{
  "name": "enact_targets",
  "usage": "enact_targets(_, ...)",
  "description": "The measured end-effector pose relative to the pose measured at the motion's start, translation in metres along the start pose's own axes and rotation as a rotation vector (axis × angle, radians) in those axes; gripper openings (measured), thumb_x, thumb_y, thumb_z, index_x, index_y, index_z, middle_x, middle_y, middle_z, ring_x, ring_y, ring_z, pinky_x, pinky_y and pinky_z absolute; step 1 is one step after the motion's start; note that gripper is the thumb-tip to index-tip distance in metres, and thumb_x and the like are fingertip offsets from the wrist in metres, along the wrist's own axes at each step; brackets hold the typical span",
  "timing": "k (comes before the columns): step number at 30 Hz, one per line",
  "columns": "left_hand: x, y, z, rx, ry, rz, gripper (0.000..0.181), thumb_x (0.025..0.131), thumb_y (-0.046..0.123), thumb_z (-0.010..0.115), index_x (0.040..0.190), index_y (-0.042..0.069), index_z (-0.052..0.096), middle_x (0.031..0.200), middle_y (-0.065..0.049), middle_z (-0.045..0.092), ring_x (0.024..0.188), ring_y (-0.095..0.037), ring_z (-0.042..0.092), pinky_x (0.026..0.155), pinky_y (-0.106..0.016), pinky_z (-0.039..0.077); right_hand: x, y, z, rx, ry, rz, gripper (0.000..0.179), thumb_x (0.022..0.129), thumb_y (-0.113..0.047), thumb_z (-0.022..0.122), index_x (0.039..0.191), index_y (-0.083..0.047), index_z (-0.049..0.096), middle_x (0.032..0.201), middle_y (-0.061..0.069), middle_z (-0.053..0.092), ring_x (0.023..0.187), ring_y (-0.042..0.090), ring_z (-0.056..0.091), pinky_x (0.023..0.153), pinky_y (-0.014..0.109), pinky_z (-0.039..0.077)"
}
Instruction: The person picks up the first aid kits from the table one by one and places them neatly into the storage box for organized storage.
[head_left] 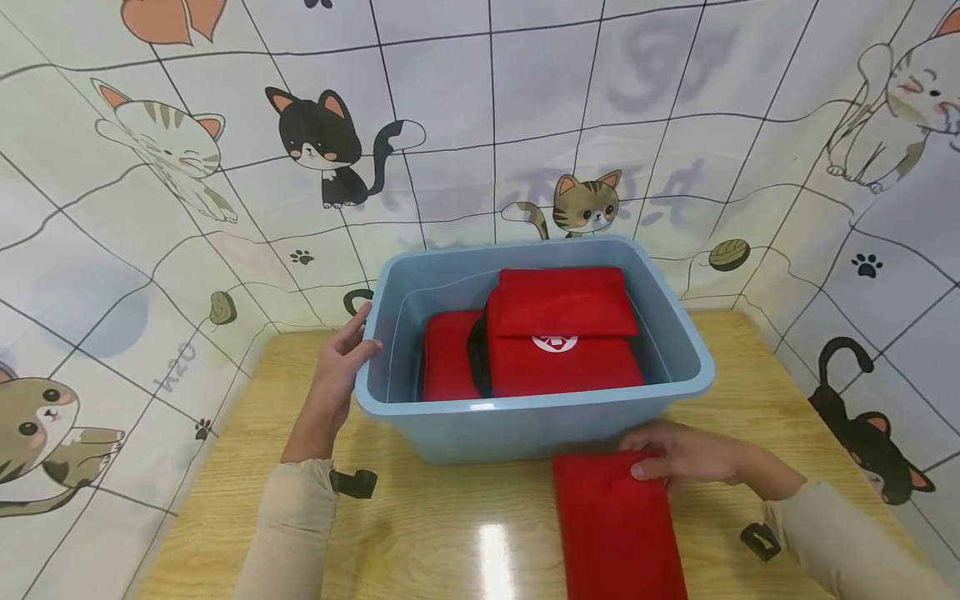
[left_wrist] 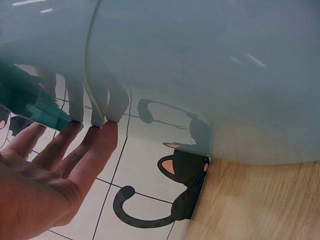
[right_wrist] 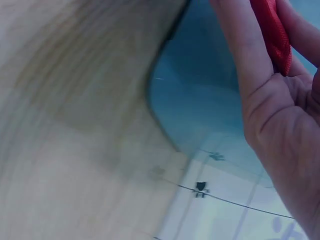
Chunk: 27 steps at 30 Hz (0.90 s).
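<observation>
A light blue plastic bin point(head_left: 525, 429) stands on the wooden table. My left hand point(head_left: 341, 375) is at its left side, thumb over the rim. In the left wrist view the fingers point(left_wrist: 92, 157) are nearly straight, tips against the outer wall. My right hand point(head_left: 686, 454) holds a flat red fabric pouch point(head_left: 618, 525) by its top right corner, thumb on top and fingers behind, in front of the bin. Red fabric also shows between the fingers in the right wrist view. The pouch's lower end runs out of the head view.
Inside the bin lie a red bag point(head_left: 566, 367) with a white round emblem and a folded red piece point(head_left: 566, 300) on top, another red bag point(head_left: 452, 354) at left, and a black strap point(head_left: 477, 354). A cat-print wall covering point(head_left: 465, 100) rises behind and beside the table point(head_left: 427, 517).
</observation>
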<state>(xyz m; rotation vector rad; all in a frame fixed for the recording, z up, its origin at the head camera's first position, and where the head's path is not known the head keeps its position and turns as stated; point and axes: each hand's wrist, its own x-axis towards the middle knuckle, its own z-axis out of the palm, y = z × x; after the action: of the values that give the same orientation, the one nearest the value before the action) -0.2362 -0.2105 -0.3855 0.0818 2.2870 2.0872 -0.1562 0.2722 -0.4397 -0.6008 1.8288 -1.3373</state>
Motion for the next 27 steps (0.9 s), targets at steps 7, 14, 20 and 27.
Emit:
enact_targets(7,0.000,0.000,-0.001,0.006,0.011,0.002,0.064,0.096,0.015,0.056,0.154,0.035,0.038,0.156,-0.008,0.039,0.136,-0.031,0.040,0.109,-0.054,0.036,-0.010,-0.038,0.002,-0.067,0.012,-0.039,0.024,0.099,-0.008,0.057,0.120,0.003,0.057,0.102,0.013,0.071,0.087,0.022,0.070,0.068,0.041,0.059)
enact_targets(14,0.000,0.000,-0.001,0.001,0.005,0.009,0.064,0.096,0.014,0.055,0.154,0.033,0.038,0.155,-0.010,0.040,0.136,-0.032,0.040,0.109,-0.054,0.035,-0.018,-0.066,0.004,-0.136,-0.026,-0.106,0.021,0.098,-0.007,0.060,0.118,-0.002,0.062,0.101,0.011,0.072,0.087,0.021,0.070,0.067,0.040,0.059)
enact_targets(20,0.000,0.000,-0.001,0.007,0.006,0.015,0.064,0.096,0.015,0.055,0.154,0.034,0.037,0.155,-0.010,0.040,0.135,-0.032,0.041,0.109,-0.054,0.036,-0.024,-0.083,0.006,-0.128,-0.099,-0.155,0.019,0.097,-0.003,0.059,0.116,-0.006,0.063,0.104,0.011,0.071,0.090,0.024,0.070,0.068,0.044,0.059)
enact_targets(27,0.001,-0.001,0.000,0.012,0.007,0.011,0.064,0.095,0.015,0.055,0.154,0.034,0.038,0.155,-0.010,0.040,0.135,-0.032,0.041,0.108,-0.054,0.036,-0.029,-0.110,0.002,-0.104,-0.156,-0.215,0.024,0.098,0.003,0.053,0.120,-0.003,0.060,0.109,0.014,0.069,0.093,0.030,0.069,0.071,0.047,0.059)
